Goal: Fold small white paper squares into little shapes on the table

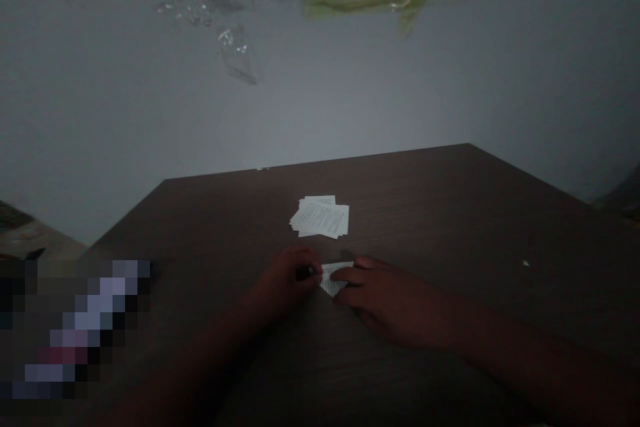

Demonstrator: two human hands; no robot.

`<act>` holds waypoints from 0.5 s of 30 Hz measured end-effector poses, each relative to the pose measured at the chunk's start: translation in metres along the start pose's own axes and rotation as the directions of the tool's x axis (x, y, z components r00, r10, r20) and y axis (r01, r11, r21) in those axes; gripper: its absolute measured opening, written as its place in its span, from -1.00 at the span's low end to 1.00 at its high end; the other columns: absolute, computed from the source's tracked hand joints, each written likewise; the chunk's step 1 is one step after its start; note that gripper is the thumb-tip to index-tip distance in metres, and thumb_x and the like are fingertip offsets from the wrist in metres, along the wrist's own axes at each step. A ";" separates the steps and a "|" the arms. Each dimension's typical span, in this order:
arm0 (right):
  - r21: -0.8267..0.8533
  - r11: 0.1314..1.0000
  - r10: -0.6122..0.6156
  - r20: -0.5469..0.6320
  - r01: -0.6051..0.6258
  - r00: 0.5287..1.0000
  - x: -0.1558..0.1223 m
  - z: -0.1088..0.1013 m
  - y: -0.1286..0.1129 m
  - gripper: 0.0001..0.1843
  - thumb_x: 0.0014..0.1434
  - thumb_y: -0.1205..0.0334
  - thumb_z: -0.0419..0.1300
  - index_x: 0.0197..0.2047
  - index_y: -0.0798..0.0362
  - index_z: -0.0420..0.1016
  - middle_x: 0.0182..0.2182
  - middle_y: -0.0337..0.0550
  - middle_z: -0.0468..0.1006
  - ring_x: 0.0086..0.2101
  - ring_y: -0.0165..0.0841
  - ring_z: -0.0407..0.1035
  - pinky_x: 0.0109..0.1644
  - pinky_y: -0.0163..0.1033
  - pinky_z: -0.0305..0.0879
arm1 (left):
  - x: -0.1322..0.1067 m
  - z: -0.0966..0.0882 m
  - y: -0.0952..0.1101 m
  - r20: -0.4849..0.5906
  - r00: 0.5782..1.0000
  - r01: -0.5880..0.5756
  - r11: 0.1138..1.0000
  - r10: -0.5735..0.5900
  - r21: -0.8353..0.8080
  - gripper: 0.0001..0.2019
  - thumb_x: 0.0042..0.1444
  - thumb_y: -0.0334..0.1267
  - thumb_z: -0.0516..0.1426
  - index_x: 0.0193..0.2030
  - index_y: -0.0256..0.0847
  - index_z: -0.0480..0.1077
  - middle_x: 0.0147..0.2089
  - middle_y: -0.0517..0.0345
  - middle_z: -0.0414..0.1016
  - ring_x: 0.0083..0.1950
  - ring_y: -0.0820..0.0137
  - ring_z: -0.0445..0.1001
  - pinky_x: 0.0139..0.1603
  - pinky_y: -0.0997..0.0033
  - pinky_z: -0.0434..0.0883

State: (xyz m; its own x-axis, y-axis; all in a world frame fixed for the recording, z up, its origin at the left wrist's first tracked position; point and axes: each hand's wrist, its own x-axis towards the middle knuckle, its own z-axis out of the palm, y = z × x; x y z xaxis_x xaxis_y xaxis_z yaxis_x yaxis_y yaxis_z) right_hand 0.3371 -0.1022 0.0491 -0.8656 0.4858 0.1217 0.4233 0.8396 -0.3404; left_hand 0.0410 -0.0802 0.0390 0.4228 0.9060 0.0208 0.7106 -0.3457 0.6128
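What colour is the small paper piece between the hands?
The small paper piece is white with dark lines, clearest in the head view.

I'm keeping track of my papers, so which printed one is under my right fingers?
The paper nearest you, with your left hand at its edge and your right hand over it. The other papers lie farther off in an overlapping pile.

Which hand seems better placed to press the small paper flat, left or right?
Probably the right hand: its fingers lie spread over the small paper, while the left hand is curled, with only its fingertips at the paper's left edge.
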 end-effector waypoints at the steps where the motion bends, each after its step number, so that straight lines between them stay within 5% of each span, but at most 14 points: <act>1: 0.001 1.000 0.002 0.001 -0.002 1.000 0.000 0.000 0.000 -0.70 0.60 0.50 0.38 0.24 0.05 0.86 0.28 0.13 0.90 0.24 0.03 0.75 0.62 0.22 0.58 | 0.001 -0.002 -0.002 0.008 1.000 0.013 0.999 -0.013 -0.029 -0.84 0.41 -0.46 0.36 -0.07 -0.09 0.74 0.19 0.03 0.91 0.25 0.06 0.87 0.45 0.02 0.75; 7: 0.063 0.998 -0.016 -0.016 0.017 1.000 0.000 -0.001 0.007 -0.65 0.59 0.51 0.37 0.26 0.06 0.89 0.47 0.16 0.85 0.35 0.01 0.75 0.72 0.21 0.51 | 0.003 -0.011 -0.010 0.037 0.999 0.006 1.000 -0.005 -0.030 -0.82 0.43 -0.40 0.33 -0.01 -0.06 0.78 0.20 0.02 0.90 0.20 0.05 0.84 0.44 0.01 0.77; 15: 0.169 0.980 0.113 -0.050 -0.103 0.992 0.002 -0.005 0.020 -0.55 0.60 0.49 0.29 0.35 0.03 0.90 0.24 0.08 0.95 0.28 -0.04 0.79 0.56 0.11 0.68 | -0.003 -0.003 -0.007 0.088 0.992 -0.102 0.975 0.085 0.200 -0.64 0.51 -0.50 0.33 0.15 0.02 0.91 0.31 -0.02 0.87 0.39 -0.07 0.81 0.61 -0.20 0.63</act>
State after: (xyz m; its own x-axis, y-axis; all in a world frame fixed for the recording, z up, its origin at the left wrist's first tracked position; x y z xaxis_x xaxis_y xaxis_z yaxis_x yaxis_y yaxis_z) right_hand 0.3448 -0.0830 0.0476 -0.7979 0.5888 0.1294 0.4586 0.7322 -0.5036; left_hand 0.0332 -0.0793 0.0370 0.5297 0.8482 0.0037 0.7620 -0.4778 0.4371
